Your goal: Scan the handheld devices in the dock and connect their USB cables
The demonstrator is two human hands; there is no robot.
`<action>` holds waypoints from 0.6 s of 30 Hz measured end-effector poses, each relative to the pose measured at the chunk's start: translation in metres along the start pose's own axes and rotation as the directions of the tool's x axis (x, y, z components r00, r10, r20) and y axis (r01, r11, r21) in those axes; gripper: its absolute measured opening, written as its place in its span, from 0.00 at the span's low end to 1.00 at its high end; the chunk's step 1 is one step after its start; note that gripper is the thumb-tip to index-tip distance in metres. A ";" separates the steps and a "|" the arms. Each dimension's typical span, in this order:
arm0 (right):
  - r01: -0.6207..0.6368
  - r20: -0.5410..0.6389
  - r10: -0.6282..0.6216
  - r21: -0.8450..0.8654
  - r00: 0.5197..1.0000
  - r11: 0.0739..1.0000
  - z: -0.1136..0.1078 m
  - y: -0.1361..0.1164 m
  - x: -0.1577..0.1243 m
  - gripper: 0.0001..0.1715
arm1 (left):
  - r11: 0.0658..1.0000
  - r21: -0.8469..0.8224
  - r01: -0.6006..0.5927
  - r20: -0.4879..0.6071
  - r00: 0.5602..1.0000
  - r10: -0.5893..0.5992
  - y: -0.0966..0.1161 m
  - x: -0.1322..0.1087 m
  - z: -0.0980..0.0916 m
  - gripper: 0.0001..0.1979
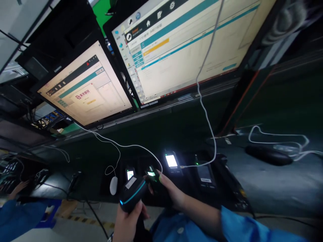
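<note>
Head camera looked down at a dark bench where the left hand (128,220) was clenched around the grip of a barcode scanner (132,196), its head angled toward a small handheld device (152,179) grasped in the right hand (171,195). Behind them, another handheld (172,163) with a lit screen stood under two monitors (88,89).
</note>
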State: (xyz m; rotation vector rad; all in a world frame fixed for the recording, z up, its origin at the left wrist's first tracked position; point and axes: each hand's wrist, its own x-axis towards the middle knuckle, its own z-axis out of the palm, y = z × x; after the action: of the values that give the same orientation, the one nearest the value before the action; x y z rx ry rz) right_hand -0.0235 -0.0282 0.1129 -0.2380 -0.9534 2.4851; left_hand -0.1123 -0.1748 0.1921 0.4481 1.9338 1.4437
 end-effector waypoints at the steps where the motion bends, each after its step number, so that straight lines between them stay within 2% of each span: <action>1: 0.005 0.001 -0.005 -0.011 1.000 1.000 0.000 -0.002 0.000 0.32 | 1.000 0.008 0.000 0.001 1.000 0.000 0.002 0.000 0.000 0.24; 9: 0.074 0.009 -0.074 -0.012 0.997 0.997 -0.008 -0.003 0.003 0.30 | 0.999 0.035 -0.006 0.043 0.999 0.004 0.008 0.005 0.002 0.25; 18: 0.087 -0.042 -0.088 -0.009 0.995 0.996 -0.006 -0.010 0.005 0.31 | 0.996 0.081 -0.048 0.086 0.995 0.041 0.010 0.010 0.003 0.25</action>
State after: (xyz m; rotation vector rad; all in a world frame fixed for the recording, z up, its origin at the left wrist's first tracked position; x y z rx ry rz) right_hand -0.0224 -0.0154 0.1150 -0.2445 -0.9355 2.3881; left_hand -0.1182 -0.1636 0.1977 0.5851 1.9326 1.3535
